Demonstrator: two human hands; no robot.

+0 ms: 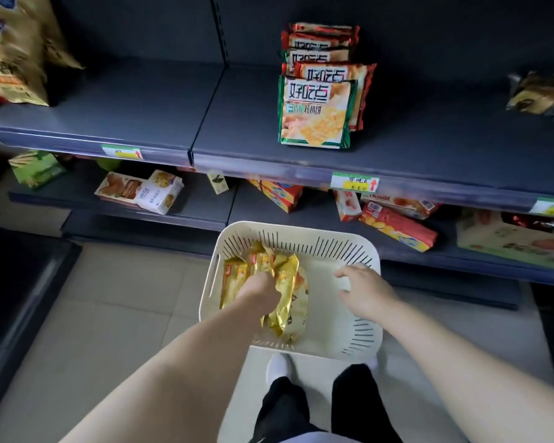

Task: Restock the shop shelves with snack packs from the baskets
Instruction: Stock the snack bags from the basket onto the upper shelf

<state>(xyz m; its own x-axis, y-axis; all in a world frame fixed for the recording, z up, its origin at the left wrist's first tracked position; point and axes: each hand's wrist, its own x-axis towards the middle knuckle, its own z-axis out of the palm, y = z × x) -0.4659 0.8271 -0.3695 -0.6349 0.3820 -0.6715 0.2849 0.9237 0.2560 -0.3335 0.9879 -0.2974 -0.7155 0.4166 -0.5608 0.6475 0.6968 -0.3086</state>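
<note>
Dark shelves (413, 148) stand before us, a white basket (359, 340) on the floor below. Our left hand (259, 290) reaches into it, grip clenched on gold packs (285, 302). Our right hand (365, 290) hovers over the basket's bare half, grip released.

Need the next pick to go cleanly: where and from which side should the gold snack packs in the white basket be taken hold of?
Probably from above, by their upper ends. The gold snack packs stand bunched on edge against the left side of the white basket, tops exposed. The left hand is already closed on them from above; the right hand hovers open over the bare side.
</note>
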